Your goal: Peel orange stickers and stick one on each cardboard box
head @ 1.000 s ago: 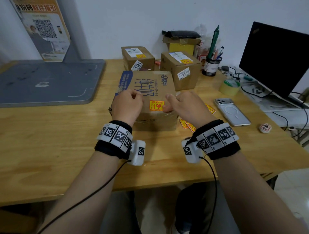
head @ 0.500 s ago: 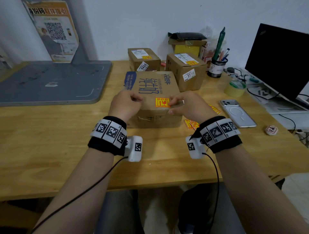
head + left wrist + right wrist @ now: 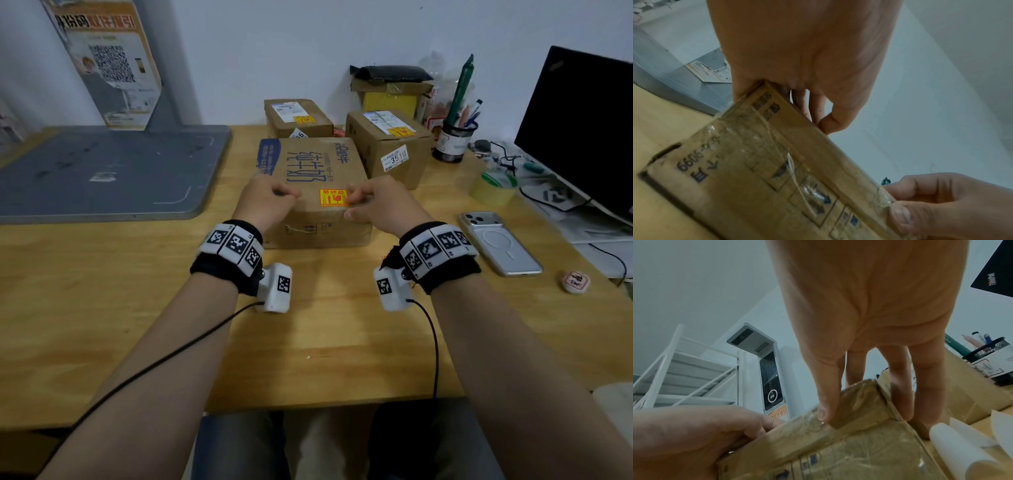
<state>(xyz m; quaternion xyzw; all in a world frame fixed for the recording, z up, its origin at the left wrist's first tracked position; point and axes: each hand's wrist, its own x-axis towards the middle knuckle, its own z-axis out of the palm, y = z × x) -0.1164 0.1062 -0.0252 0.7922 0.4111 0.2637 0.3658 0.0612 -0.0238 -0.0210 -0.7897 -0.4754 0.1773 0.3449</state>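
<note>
A large cardboard box (image 3: pixel 318 171) with blue print lies flat at the table's middle, with an orange sticker (image 3: pixel 333 197) stuck on its top near the front edge. My left hand (image 3: pixel 270 200) sits curled on the box's near left corner (image 3: pixel 764 91). My right hand (image 3: pixel 371 202) grips the near right corner, thumb (image 3: pixel 826 404) on the front edge and fingers over the top and side. Two smaller boxes stand behind, one (image 3: pixel 298 132) at the left and one (image 3: pixel 373 154) at the right, each showing an orange sticker (image 3: pixel 303 120) (image 3: pixel 397 131).
White backing paper (image 3: pixel 962 451) curls on the table right of the large box. A grey board (image 3: pixel 102 171) fills the left. At the right are a phone (image 3: pixel 500 243), a tape roll (image 3: pixel 493 188), a pen holder (image 3: pixel 454 140) and a dark monitor (image 3: pixel 582 130).
My right thumb has come off the orange sticker and gone to the box's front edge by the near right corner. The left hand stays on the near left corner.
</note>
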